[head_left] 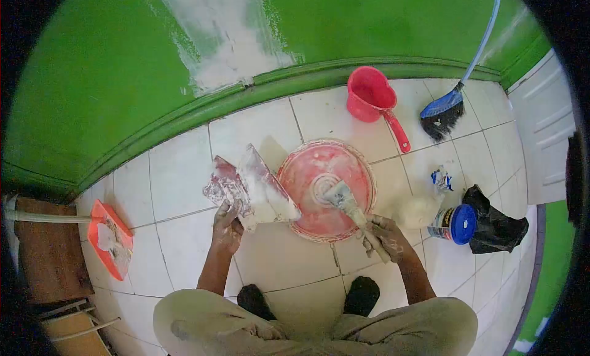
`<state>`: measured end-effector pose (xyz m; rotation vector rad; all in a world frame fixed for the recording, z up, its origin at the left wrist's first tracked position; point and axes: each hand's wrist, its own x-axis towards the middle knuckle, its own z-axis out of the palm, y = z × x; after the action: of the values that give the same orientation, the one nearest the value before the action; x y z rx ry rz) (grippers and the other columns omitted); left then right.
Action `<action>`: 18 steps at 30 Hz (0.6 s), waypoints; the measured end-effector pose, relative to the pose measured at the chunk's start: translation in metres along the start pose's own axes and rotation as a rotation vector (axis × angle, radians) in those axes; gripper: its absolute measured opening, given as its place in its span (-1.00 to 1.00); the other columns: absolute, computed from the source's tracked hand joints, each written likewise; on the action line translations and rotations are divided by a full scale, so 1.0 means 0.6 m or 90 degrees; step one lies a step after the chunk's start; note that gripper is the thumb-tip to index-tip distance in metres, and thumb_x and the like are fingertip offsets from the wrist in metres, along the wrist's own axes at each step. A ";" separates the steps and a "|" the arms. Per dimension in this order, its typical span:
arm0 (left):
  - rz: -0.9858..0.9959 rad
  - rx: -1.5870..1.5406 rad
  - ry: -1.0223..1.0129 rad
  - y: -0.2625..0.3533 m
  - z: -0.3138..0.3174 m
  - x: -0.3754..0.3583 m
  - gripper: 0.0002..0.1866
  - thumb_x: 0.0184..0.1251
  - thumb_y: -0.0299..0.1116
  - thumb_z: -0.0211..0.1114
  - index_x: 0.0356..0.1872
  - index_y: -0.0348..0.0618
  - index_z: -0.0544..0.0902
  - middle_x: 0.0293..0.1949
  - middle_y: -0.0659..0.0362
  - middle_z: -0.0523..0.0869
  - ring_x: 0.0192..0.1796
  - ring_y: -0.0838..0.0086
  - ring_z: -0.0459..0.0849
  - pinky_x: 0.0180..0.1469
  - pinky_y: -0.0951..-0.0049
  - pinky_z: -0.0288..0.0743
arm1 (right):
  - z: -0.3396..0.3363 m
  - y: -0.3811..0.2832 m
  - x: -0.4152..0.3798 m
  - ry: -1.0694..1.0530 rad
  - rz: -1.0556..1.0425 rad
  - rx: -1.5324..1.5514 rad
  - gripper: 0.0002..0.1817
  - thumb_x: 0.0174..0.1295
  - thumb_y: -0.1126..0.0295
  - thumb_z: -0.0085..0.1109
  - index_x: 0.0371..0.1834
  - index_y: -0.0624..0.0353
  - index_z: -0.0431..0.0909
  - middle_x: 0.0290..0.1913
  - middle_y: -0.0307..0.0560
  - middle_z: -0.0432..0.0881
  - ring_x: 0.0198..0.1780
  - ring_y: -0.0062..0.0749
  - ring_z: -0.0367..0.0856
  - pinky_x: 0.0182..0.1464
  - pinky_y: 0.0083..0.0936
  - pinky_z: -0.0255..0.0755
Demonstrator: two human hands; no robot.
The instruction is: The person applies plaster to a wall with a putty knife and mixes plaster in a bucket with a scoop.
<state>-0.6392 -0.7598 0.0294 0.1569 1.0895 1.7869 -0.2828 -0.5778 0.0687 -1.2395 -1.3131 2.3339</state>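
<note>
My left hand [228, 225] is closed around the lower edge of a crumpled maroon, white-smeared sheet [226, 182]. Beside it, a flat angular plate [265, 187] coated in white filler overlaps the rim of a round red lid [295, 217]; I cannot tell whether plate and sheet are one piece. My right hand [387, 238] grips the handle of a filler-caked putty knife [349, 205]. Its blade is over the middle of the lid, which lies on the floor smeared with white.
Beyond the lid stand a red dipper [369, 94] and a blue broom [444, 110]. To the right are a blue-lidded tub [462, 224], a black bag [496, 224] and a crumpled wrapper [441, 179]. An orange dustpan [110, 239] lies left. The green wall [123, 67] has a white patch.
</note>
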 end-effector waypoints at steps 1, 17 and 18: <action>-0.018 -0.023 -0.014 -0.001 -0.006 -0.001 -0.70 0.43 -0.42 0.16 0.14 -0.19 0.48 -0.04 0.17 0.68 -0.05 0.46 0.70 -0.01 0.42 0.65 | 0.001 0.003 0.009 -0.011 -0.003 0.054 -0.66 0.40 0.23 0.09 0.05 0.28 0.46 -0.38 -0.21 0.55 -0.53 -0.55 0.55 -0.54 -0.52 0.54; -0.117 -0.114 -0.129 -0.038 -0.056 -0.002 -0.45 0.27 -0.29 0.32 0.23 -0.24 0.40 0.01 0.11 0.66 0.03 0.38 0.67 0.05 0.28 0.63 | -0.007 -0.075 -0.030 0.084 0.089 -0.203 -0.49 0.39 0.15 0.08 0.29 0.24 0.38 -0.39 -0.15 0.53 -0.65 -0.61 0.41 -0.67 -0.60 0.37; -0.136 -0.126 -0.105 -0.043 -0.050 -0.003 -0.47 0.26 -0.30 0.33 0.23 -0.21 0.41 0.00 0.13 0.66 0.01 0.38 0.67 0.03 0.29 0.63 | -0.004 -0.078 -0.033 0.080 0.087 -0.206 -0.49 0.39 0.15 0.08 0.29 0.24 0.38 -0.39 -0.15 0.53 -0.65 -0.61 0.41 -0.67 -0.60 0.37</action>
<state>-0.6372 -0.7771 -0.0063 0.0639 0.7771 1.6458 -0.2788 -0.5593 0.1157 -1.5863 -1.6577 2.1442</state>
